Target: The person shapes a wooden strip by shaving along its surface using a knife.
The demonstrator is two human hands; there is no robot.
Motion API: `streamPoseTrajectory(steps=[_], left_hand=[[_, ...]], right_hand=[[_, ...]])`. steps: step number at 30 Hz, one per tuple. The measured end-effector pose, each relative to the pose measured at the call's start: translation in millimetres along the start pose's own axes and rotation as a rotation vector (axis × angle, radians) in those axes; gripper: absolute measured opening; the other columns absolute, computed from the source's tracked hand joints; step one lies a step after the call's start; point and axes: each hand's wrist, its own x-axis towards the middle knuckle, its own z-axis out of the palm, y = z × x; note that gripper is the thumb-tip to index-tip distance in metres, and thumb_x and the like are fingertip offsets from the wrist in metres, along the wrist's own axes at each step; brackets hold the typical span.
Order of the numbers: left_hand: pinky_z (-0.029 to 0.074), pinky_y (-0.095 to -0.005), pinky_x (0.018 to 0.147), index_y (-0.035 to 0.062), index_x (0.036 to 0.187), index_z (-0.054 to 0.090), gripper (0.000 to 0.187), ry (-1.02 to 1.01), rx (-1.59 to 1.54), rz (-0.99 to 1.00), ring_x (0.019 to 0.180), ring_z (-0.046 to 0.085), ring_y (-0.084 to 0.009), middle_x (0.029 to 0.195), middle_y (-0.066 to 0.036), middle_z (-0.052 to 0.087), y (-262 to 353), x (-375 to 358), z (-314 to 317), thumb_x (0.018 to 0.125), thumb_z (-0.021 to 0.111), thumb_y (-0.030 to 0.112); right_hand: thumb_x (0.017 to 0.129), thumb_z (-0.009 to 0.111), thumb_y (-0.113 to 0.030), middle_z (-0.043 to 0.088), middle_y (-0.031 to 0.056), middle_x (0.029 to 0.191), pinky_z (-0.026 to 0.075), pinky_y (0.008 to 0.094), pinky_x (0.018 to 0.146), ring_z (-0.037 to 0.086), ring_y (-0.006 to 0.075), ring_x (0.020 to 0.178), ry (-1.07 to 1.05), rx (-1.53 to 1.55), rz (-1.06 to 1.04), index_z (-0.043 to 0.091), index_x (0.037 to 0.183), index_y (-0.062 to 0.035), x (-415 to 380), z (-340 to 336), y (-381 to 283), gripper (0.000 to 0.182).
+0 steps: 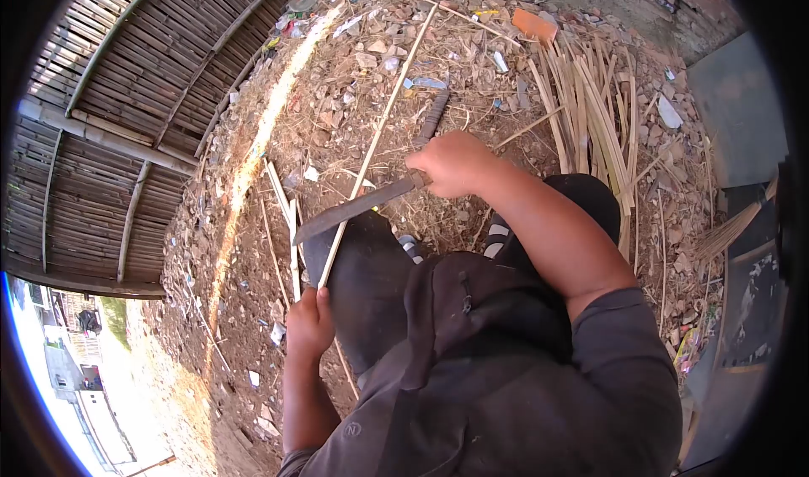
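Observation:
My right hand (455,163) is closed around the handle of a machete (358,210). Its long dark blade points left and lies across a thin bamboo strip (381,127), just above my knee. The strip's lower end is gripped in my left hand (310,324), fingers wrapped round it. From there it slants up and away over the ground to the far side. Beside my left hand, a few more pale strips (292,233) lie on the soil. A dark tool handle (435,115) with a ridged or wrapped surface lies just beyond my right hand.
A loose pile of bamboo strips (590,115) spreads at the right, with an orange brick piece (535,24) behind it. Rubble and litter cover the ground (337,115). A bamboo-slat wall (126,81) stands left; grey panels (733,110) and a bristle bundle (731,228) are at right.

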Motion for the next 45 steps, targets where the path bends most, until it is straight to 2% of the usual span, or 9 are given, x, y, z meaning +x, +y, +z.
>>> streamPoseTrajectory(steps=[2,5,13,20,28,31,34,39,45], left_hand=[[0.046,-0.0607,0.062,0.0015,0.085,0.055,0.041,0.032,0.009,0.020,0.070,0.063,-0.0526,0.071,-0.029,0.063,2.0,-1.3,-0.2,0.107,0.046,0.035],[0.046,-0.0606,0.061,0.0013,0.086,0.055,0.040,0.036,0.030,-0.013,0.070,0.063,-0.0526,0.070,-0.029,0.063,4.3,-2.2,0.4,0.107,0.046,0.034],[0.046,-0.0602,0.060,0.0013,0.083,0.054,0.040,0.008,-0.028,0.030,0.066,0.062,-0.0519,0.067,-0.028,0.062,1.7,-1.8,-3.4,0.107,0.047,0.033],[0.045,-0.0593,0.061,0.0009,0.083,0.055,0.042,-0.020,0.015,0.026,0.068,0.062,-0.0517,0.068,-0.029,0.061,-4.3,-3.7,-11.2,0.107,0.047,0.034],[0.045,-0.0584,0.061,0.0009,0.082,0.054,0.040,-0.034,-0.071,0.035,0.068,0.061,-0.0518,0.068,-0.029,0.061,-4.3,-5.0,-5.6,0.107,0.048,0.032],[0.046,-0.0583,0.060,0.0012,0.083,0.055,0.039,-0.036,-0.055,0.008,0.068,0.062,-0.0522,0.068,-0.029,0.061,-9.2,-14.0,-5.3,0.106,0.050,0.032],[0.047,-0.0588,0.061,0.0015,0.083,0.055,0.038,-0.059,-0.045,0.002,0.069,0.062,-0.0526,0.068,-0.029,0.061,-9.4,-12.0,-11.0,0.105,0.050,0.032],[0.048,-0.0584,0.064,0.0017,0.084,0.056,0.038,-0.077,-0.070,0.000,0.072,0.063,-0.0514,0.071,-0.029,0.062,-4.4,-12.5,-10.7,0.105,0.048,0.032],[0.050,-0.0579,0.073,0.0008,0.092,0.060,0.037,-0.063,-0.046,0.029,0.081,0.064,-0.0508,0.086,-0.029,0.066,-8.3,-18.1,-10.4,0.105,0.046,0.032]], right_hand=[[0.075,0.068,-0.016,0.072,0.0128,0.089,0.058,0.0505,0.075,0.072,0.0358,0.087,-0.052,-0.038,-0.027,0.071,0.096,-0.0144,-1.6,-17.1,0.6,0.021],[0.076,0.067,-0.015,0.073,0.0135,0.091,0.057,0.0501,0.078,0.072,0.0364,0.091,-0.118,0.251,0.296,0.073,0.102,-0.0152,6.1,-12.4,45.6,0.026],[0.075,0.067,-0.013,0.072,0.0135,0.085,0.057,0.0505,0.077,0.072,0.0369,0.087,0.030,-0.014,-0.031,0.070,0.094,-0.0146,-3.2,-1.3,-4.7,0.019],[0.077,0.067,-0.014,0.072,0.0126,0.091,0.058,0.0504,0.078,0.072,0.0364,0.089,0.044,0.115,0.291,0.071,0.100,-0.0144,11.5,11.7,47.7,0.023],[0.076,0.070,-0.014,0.073,0.0150,0.091,0.057,0.0497,0.077,0.072,0.0348,0.092,-0.041,-0.047,-0.051,0.072,0.105,-0.0149,-5.5,-8.7,8.3,0.030],[0.078,0.067,-0.013,0.072,0.0158,0.095,0.057,0.0510,0.079,0.071,0.0360,0.094,-0.058,0.330,0.311,0.072,0.105,-0.0131,-1.2,-11.7,54.2,0.028],[0.079,0.066,-0.014,0.072,0.0156,0.098,0.057,0.0503,0.080,0.071,0.0350,0.097,0.031,0.122,0.325,0.071,0.103,-0.0114,-1.7,-11.0,38.3,0.025],[0.073,0.070,-0.015,0.070,0.0106,0.081,0.055,0.0494,0.071,0.070,0.0352,0.083,0.033,0.044,-0.046,0.066,0.092,-0.0140,-1.0,2.8,1.5,0.019],[0.077,0.070,-0.016,0.071,0.0130,0.083,0.055,0.0495,0.075,0.071,0.0358,0.086,0.195,0.367,0.271,0.070,0.099,-0.0135,9.7,8.5,55.7,0.022]])
